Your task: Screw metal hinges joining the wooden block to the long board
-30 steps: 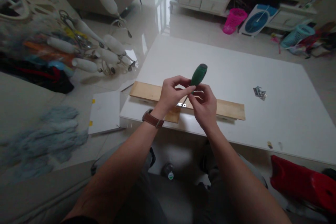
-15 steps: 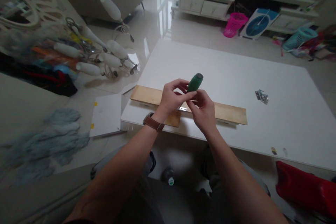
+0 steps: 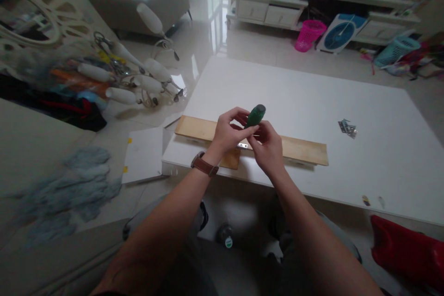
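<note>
Head view shows the left hand (image 3: 226, 134) curled around a green screwdriver (image 3: 255, 117), which leans at a tilt above a long wooden board (image 3: 197, 128) on a white table (image 3: 298, 101). The right hand (image 3: 268, 147) is drawn in just beside it, fingers bent together (whether they grip the screwdriver too, I cannot tell). Below the hands, a small metal bracket (image 3: 243, 145) sits at the board's near edge, close to a short wooden piece (image 3: 231, 160). Loose metal parts (image 3: 348, 129) lie well apart, toward the right.
</note>
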`<state>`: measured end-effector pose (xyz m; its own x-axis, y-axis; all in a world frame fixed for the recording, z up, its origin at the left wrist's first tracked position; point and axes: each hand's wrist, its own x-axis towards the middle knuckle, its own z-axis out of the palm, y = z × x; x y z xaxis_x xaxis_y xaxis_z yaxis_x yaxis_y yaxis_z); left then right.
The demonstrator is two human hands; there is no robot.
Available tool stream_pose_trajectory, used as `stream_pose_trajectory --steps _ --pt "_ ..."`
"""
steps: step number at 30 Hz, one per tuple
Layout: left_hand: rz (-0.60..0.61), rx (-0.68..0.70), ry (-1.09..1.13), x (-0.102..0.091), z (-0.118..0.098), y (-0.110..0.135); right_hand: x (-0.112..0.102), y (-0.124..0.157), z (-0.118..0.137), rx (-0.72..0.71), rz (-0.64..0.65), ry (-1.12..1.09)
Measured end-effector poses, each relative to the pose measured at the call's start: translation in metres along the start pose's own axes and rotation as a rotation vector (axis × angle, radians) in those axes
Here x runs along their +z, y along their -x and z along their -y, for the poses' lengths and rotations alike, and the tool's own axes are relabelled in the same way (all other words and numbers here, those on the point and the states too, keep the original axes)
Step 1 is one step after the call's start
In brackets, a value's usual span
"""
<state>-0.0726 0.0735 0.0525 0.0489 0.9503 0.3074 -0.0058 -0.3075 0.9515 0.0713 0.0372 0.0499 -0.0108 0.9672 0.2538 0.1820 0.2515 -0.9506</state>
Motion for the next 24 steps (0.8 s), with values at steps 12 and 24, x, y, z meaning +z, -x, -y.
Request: stream_pose_trajectory --steps 12,24 --pt "0.016 -0.010 -0.055 -0.002 0.002 -0.002 0.001 -0.002 -0.002 0.026 0.039 0.053" --pt "-0.078 0.105 -0.212 0.000 0.003 0.000 0.011 -0.002 -0.013 0.081 0.064 0.213"
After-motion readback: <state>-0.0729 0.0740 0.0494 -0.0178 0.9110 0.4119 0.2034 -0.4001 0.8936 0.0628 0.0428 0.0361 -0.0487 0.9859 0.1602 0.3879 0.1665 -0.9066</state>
